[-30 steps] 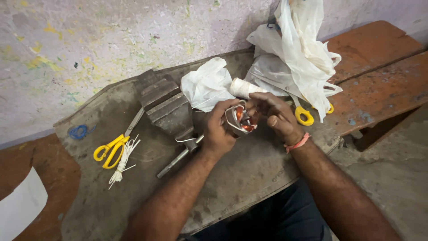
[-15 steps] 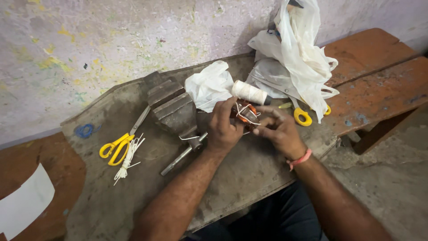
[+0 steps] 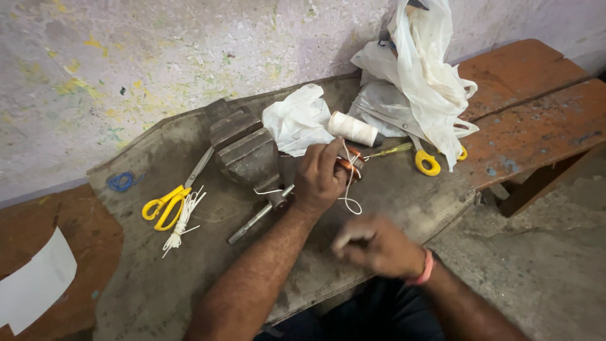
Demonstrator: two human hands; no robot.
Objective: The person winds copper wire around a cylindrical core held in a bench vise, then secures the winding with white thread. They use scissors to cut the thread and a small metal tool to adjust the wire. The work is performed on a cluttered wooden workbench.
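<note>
Head view: grey worktop [image 3: 189, 278] against a stained wall. Left hand [image 3: 320, 180] is closed round a copper-wound coil [image 3: 351, 165], nearer of the two. Right hand [image 3: 374, 245], blurred, fingers curled, sits toward the body, pinching white thread [image 3: 349, 189] running up to the coil.

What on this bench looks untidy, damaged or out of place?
Nothing is spilled or broken. The grey bench top is worn, and the wall behind carries old paint flecks. A bundle of short white string pieces lies loose beside the yellow-handled scissors. The left hand holds a copper-wound coil with white thread dangling.
</note>
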